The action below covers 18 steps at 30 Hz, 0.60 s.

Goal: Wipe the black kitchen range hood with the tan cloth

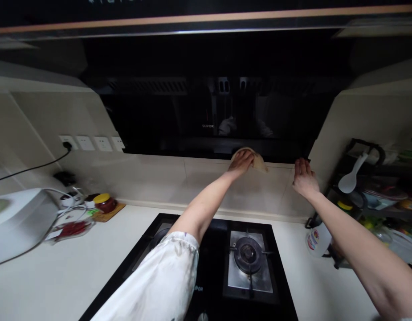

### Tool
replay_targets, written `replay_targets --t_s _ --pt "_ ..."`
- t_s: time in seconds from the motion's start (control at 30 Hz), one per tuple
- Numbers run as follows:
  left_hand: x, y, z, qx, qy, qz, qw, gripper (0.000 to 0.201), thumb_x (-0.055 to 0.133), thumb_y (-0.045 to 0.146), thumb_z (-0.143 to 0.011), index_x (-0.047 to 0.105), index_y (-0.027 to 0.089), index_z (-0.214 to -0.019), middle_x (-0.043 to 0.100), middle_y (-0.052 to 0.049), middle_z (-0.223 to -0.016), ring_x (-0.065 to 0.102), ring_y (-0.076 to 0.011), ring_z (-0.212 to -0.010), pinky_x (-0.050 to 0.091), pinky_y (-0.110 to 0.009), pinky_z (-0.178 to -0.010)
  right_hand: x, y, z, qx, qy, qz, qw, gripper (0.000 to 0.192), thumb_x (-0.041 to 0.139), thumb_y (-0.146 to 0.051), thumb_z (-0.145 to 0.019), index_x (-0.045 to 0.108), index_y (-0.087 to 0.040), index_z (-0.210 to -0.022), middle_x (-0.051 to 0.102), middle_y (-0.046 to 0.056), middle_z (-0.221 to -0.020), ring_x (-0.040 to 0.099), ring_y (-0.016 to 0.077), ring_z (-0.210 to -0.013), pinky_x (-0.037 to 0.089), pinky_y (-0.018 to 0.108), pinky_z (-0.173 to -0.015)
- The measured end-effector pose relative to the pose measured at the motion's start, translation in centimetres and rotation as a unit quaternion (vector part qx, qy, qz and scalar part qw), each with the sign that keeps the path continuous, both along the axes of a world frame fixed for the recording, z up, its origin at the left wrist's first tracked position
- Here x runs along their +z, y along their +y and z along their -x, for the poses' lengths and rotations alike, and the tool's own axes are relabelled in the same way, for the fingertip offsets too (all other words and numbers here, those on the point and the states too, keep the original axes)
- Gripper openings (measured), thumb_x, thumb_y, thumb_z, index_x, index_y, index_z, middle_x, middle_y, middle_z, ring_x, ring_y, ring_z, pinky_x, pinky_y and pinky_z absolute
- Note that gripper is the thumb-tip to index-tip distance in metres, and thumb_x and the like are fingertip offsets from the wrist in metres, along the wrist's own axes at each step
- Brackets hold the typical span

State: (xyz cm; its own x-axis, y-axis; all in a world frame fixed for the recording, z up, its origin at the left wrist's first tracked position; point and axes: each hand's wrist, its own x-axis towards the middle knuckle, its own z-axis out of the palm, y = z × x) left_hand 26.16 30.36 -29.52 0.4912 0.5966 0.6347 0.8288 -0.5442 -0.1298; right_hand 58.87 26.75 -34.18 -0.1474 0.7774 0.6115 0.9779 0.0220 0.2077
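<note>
My left hand (242, 161) is closed on a beige cleaning cloth (258, 161), pressed against the lower front edge of a black range hood (179, 118). Part of the cloth hangs out past the fingers on the right. At the hood's lower right corner, my right hand (305, 177) has its fingers together over the edge; its thumb is hidden. Below both arms lies a black gas stove (212, 263), whose right burner (248, 254) shows fully, while my left sleeve covers much of the left one.
Power sockets (94, 143) line the wall at left, one with a black plug. On the left counter are a white appliance (22, 223), a yellow-lidded jar (104, 203) and a bag of red food (72, 229). At right stand a white bottle (317, 240) and a rack with a white ladle (352, 174).
</note>
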Motion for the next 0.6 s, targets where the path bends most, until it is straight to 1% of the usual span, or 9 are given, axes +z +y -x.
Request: replay_targets --t_s 0.07,0.17,0.27,0.37,0.43,0.5,0.57,0.6 --pt "-0.5 0.0 3.6 0.010 -0.040 -0.003 0.999 0.030 0.050 0.016 -0.110 0.073 0.018 -0.129 0.066 -0.014 -0.142 0.055 -0.0278 -0.140 0.047 -0.043 -0.122 -0.1 0.1 -0.3 0.003 -0.007 -0.014 1.000 0.088 0.048 -0.018 -0.090 0.034 0.006 -0.173 0.025 0.028 -0.178 0.030 0.0424 -0.165 0.056 0.052 -0.117" --pt "-1.0 -0.3 9.4 0.042 -0.090 -0.002 0.995 0.030 0.049 0.011 -0.107 0.074 0.018 -0.122 0.067 -0.015 -0.139 0.056 -0.0284 -0.139 0.045 -0.045 -0.124 -0.1 0.1 -0.5 -0.002 -0.019 -0.018 1.000 0.087 0.048 -0.020 -0.091 0.035 0.007 -0.172 0.025 0.029 -0.177 0.032 0.0427 -0.164 0.059 0.052 -0.113" --pt "-0.9 -1.0 15.4 0.088 -0.149 0.012 0.985 0.028 0.052 0.009 -0.103 0.074 0.019 -0.116 0.067 -0.015 -0.139 0.058 -0.0289 -0.139 0.044 -0.046 -0.126 0.0 -0.1 -0.5 -0.015 -0.027 -0.016 0.999 0.086 0.050 -0.021 -0.091 0.035 0.006 -0.172 0.025 0.028 -0.177 0.033 0.0415 -0.164 0.059 0.050 -0.114" --pt "-0.4 -2.3 21.6 0.145 -0.192 0.020 0.970 0.027 0.052 0.007 -0.099 0.072 0.018 -0.114 0.067 -0.016 -0.139 0.057 -0.0296 -0.139 0.043 -0.048 -0.127 0.2 -0.4 -0.5 -0.023 -0.020 -0.013 0.999 0.088 0.051 -0.021 -0.090 0.034 0.006 -0.172 0.026 0.028 -0.177 0.034 0.0419 -0.163 0.058 0.051 -0.115" --pt "0.0 -3.5 25.6 0.186 -0.219 0.023 0.958 0.028 0.053 0.007 -0.098 0.070 0.014 -0.119 0.065 -0.017 -0.141 0.055 -0.0308 -0.141 0.042 -0.049 -0.127 0.3 -0.5 -0.4 -0.025 -0.007 -0.004 1.000 0.087 0.049 -0.021 -0.091 0.035 0.007 -0.172 0.024 0.028 -0.177 0.031 0.0422 -0.164 0.055 0.053 -0.118" --pt "0.6 -4.9 29.5 0.232 -0.246 0.029 0.941 0.032 0.056 0.010 -0.100 0.066 0.007 -0.130 0.062 -0.018 -0.145 0.050 -0.0334 -0.145 0.040 -0.052 -0.128 0.4 -0.7 -0.3 -0.024 0.007 0.002 1.000 0.086 0.045 -0.022 -0.093 0.034 0.009 -0.172 0.022 0.029 -0.178 0.028 0.0421 -0.166 0.051 0.053 -0.122" --pt "1.3 -6.4 33.1 0.268 -0.267 0.038 0.925 0.043 0.058 0.018 -0.102 0.059 0.003 -0.142 0.060 -0.019 -0.148 0.044 -0.0379 -0.150 0.035 -0.058 -0.130 0.4 -0.7 -0.3 -0.012 0.023 -0.002 1.000 0.089 0.044 -0.022 -0.092 0.031 0.010 -0.173 0.022 0.031 -0.177 0.027 0.0428 -0.167 0.049 0.054 -0.124" --pt "1.6 -7.1 34.7 0.277 -0.271 0.045 0.921 0.049 0.058 0.021 -0.103 0.056 0.003 -0.148 0.060 -0.019 -0.148 0.041 -0.0400 -0.152 0.033 -0.061 -0.131 0.3 -0.6 -0.3 -0.004 0.031 -0.006 0.999 0.092 0.046 -0.022 -0.090 0.028 0.010 -0.175 0.022 0.032 -0.177 0.027 0.0437 -0.167 0.049 0.055 -0.123"
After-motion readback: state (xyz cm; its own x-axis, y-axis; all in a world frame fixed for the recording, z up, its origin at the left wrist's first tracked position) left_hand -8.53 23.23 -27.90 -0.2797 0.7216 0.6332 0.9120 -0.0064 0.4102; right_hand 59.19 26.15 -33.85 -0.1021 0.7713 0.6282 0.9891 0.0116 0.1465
